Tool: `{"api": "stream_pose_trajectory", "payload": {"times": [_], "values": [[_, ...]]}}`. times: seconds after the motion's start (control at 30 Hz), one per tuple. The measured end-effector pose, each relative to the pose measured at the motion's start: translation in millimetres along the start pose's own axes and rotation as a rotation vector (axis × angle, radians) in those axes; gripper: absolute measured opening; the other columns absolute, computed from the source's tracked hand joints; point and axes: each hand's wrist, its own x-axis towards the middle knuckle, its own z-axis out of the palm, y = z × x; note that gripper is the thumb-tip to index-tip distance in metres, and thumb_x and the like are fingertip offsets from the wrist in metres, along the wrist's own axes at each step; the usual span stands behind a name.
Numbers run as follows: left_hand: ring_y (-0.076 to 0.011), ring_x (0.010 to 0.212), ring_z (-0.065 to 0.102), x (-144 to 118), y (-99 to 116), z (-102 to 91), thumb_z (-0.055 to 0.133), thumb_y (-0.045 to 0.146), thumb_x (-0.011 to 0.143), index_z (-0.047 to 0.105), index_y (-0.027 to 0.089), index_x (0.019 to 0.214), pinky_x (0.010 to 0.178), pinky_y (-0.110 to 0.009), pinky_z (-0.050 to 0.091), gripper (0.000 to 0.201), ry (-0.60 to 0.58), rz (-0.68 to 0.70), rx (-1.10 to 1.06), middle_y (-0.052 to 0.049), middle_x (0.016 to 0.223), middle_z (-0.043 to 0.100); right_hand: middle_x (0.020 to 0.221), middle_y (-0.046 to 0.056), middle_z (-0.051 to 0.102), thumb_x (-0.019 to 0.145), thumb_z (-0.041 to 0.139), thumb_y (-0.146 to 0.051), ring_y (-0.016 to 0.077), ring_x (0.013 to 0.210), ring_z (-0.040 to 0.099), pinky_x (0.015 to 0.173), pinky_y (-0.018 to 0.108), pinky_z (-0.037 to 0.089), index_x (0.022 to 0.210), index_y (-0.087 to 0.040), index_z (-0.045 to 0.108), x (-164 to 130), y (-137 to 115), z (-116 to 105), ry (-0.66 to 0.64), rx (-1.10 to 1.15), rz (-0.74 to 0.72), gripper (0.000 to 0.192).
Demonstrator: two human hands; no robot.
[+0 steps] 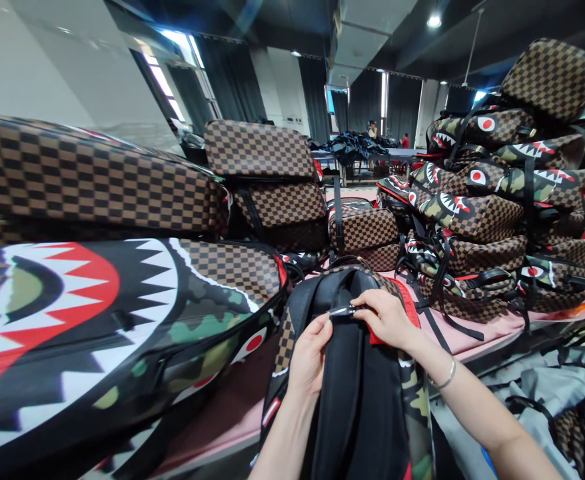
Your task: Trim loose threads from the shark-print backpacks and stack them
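A backpack (355, 393) lies in front of me with its black back panel and shoulder straps upward; checkered and camouflage sides show at its edges. Over its upper part, a small glossy black strip (341, 311) is stretched between my hands; its exact kind cannot be made out. My left hand (311, 353) pinches the strip's left end between thumb and fingers. At the other end, my right hand (385, 319) has its fingertips closed on it, beside a small dark piece. Red fabric (410, 303) shows at the backpack's right edge, behind my right hand.
Large shark-print bags (137, 320) crowd the left side. Checkered backpacks (267, 150) are stacked ahead, and a tall pile of backpacks (477, 220) rises at right with dangling straps. Pink covering (462, 333) lies beneath them. Grey material (542, 380) lies lower right. People are far back.
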Motion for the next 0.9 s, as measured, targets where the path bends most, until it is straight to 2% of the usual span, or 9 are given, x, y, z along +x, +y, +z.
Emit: {"api": "stream_pose_trajectory", "payload": {"times": [0.1,0.17,0.23,0.37,0.53,0.67,0.8,0.9], "values": [[-0.0233,0.081,0.067,1,-1,0.5,0.082,0.023,0.052,0.067,0.016,0.093,0.075,-0.033,0.054,0.044,0.001,0.001,0.004,-0.006,0.084,0.072,0.089,0.001,0.066,0.084,0.054,-0.020,0.0144,0.082,0.060,0.075,0.026,0.045,0.091,-0.020,0.060,12,-2,0,0.041,0.084,0.139,0.009],[-0.0232,0.083,0.067,2,-2,0.8,0.082,0.023,0.052,0.066,0.017,0.097,0.076,-0.033,0.053,0.048,0.009,0.003,0.007,-0.006,0.086,0.072,0.092,0.002,0.066,0.080,0.059,-0.023,0.0157,0.086,0.061,0.078,0.028,0.046,0.094,-0.020,0.060,21,-2,4,0.119,0.063,0.239,0.014],[-0.0229,0.084,0.067,3,-3,0.7,0.081,0.024,0.053,0.065,0.018,0.100,0.077,-0.033,0.052,0.050,0.024,0.014,0.009,-0.005,0.087,0.073,0.093,0.004,0.068,0.077,0.063,-0.024,0.0180,0.087,0.061,0.078,0.030,0.046,0.092,-0.020,0.062,29,-2,11,0.139,-0.013,0.288,0.016],[-0.0228,0.084,0.067,3,-5,-0.9,0.080,0.024,0.054,0.064,0.017,0.102,0.077,-0.033,0.052,0.050,0.038,0.043,0.010,-0.006,0.088,0.072,0.087,0.004,0.069,0.077,0.062,-0.019,0.0194,0.082,0.062,0.074,0.031,0.046,0.084,-0.021,0.066,39,-4,22,0.078,-0.143,0.272,0.009],[-0.0230,0.078,0.067,-1,-11,-3.2,0.078,0.026,0.057,0.065,0.016,0.101,0.073,-0.034,0.052,0.047,0.024,0.092,0.009,-0.007,0.086,0.072,0.085,0.005,0.069,0.075,0.053,-0.010,0.0195,0.078,0.061,0.070,0.030,0.045,0.083,-0.019,0.065,38,-5,24,0.019,-0.127,0.210,0.017],[-0.0233,0.075,0.067,-1,-16,-3.6,0.077,0.029,0.059,0.066,0.014,0.101,0.072,-0.035,0.052,0.045,0.018,0.142,0.019,-0.010,0.086,0.072,0.074,0.004,0.064,0.078,0.047,-0.017,0.0183,0.069,0.057,0.064,0.029,0.043,0.078,-0.017,0.061,36,1,26,-0.048,0.008,0.182,0.014],[-0.0245,0.079,0.067,0,-14,-4.3,0.078,0.029,0.058,0.067,0.013,0.098,0.075,-0.035,0.051,0.045,0.010,0.165,0.029,-0.012,0.089,0.072,0.064,0.001,0.054,0.080,0.044,-0.029,0.0154,0.060,0.050,0.056,0.026,0.041,0.067,-0.018,0.053,29,3,24,-0.007,0.300,0.258,0.019],[-0.0233,0.077,0.067,0,-12,-6.0,0.077,0.027,0.059,0.067,0.013,0.099,0.073,-0.033,0.051,0.043,-0.005,0.136,0.036,-0.011,0.088,0.072,0.061,-0.001,0.049,0.079,0.046,-0.031,0.0136,0.058,0.046,0.053,0.024,0.039,0.067,-0.018,0.049,23,1,19,-0.001,0.428,0.305,0.018]]}}
